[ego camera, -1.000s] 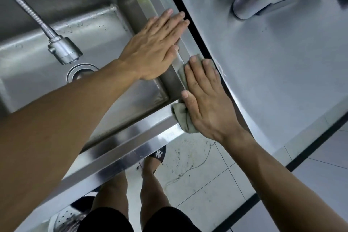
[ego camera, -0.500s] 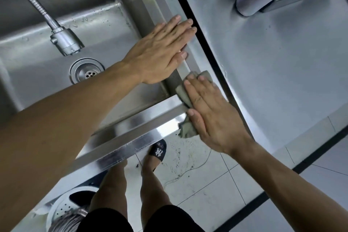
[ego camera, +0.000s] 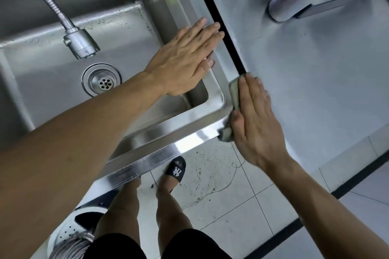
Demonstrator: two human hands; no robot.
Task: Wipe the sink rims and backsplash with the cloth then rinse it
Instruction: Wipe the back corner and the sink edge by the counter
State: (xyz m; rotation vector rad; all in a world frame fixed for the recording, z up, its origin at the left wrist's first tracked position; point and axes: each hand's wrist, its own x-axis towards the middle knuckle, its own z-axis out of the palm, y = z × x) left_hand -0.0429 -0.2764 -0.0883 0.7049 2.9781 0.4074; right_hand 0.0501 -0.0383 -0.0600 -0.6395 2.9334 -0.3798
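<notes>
Steel everywhere: you have one sink (ego camera: 216, 99), one drain (ego camera: 101, 79), one hose tap (ego camera: 81, 43) and one grey cloth (ego camera: 234, 94). Your right hand (ego camera: 255, 120) presses the cloth flat, fingers straight, on the sink's right front corner rim. Your left hand (ego camera: 185, 63) rests open on the right rim. Beside the sink lies a steel surface (ego camera: 315, 82); below, pale floor tiles (ego camera: 221, 202). One black slipper (ego camera: 176, 169) shows a white "NY" logo.
</notes>
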